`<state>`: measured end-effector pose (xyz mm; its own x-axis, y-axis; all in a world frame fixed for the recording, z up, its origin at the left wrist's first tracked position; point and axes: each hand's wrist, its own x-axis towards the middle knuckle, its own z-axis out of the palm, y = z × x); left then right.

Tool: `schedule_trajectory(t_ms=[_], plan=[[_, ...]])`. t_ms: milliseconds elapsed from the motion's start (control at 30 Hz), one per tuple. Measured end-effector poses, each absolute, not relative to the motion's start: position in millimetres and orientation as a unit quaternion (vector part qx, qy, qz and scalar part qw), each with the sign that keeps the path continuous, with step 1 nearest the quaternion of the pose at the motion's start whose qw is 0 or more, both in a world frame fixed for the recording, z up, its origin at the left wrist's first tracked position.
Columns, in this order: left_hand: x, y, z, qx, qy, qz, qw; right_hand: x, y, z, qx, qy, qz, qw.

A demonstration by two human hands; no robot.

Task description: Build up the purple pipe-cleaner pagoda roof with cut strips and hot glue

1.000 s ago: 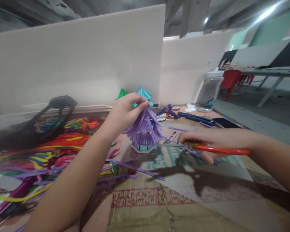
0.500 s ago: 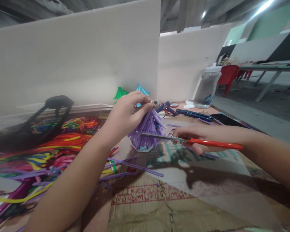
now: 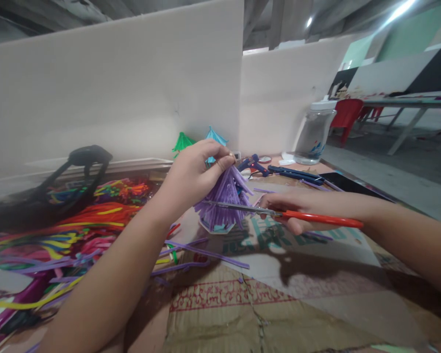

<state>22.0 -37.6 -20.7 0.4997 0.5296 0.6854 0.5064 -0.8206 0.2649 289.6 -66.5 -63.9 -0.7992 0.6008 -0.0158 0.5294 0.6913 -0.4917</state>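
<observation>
A cone of purple pipe-cleaner strips [image 3: 228,196] stands at the centre, over a pale base [image 3: 217,228] that shows under its fringe. Its top is pinched between the thumb and fingers of my left hand [image 3: 206,164]. My right hand [image 3: 288,208] is closed on scissors with orange-red handles [image 3: 321,218]. Their blades point left and lie across the lower part of the purple strips. The fingertips of my right hand are partly hidden behind the scissors.
Loose coloured strips [image 3: 103,215] and a black strap-like object [image 3: 90,154] lie left. Green [image 3: 183,141] and blue cones [image 3: 216,136] stand behind. A glue gun [image 3: 255,165], blue-black tool [image 3: 296,174], dark flat object [image 3: 353,186] and clear bottle [image 3: 314,132] are right.
The scissors and my right hand have moved slightly left, the blades reaching further across the purple strips. My left hand has hardly moved.
</observation>
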Motion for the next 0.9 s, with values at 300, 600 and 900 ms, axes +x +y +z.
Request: schedule_trajectory(t_ms=[300, 600, 900], plan=[[22.4, -36.3, -21.2, 0.863, 0.298, 0.408, 0.033, 284.2, -67.3, -67.0, -0.303, -0.912, 0.257, 0.103], [22.7, -37.2, -21.2, 0.862, 0.297, 0.41, 0.037, 284.7, -68.6, -66.7, -0.313, -0.91, 0.258, 0.082], [22.0, -35.2, -22.0, 0.859, 0.304, 0.411, 0.033, 289.8, -65.6, -71.5, -0.293, -0.917, 0.26, 0.072]])
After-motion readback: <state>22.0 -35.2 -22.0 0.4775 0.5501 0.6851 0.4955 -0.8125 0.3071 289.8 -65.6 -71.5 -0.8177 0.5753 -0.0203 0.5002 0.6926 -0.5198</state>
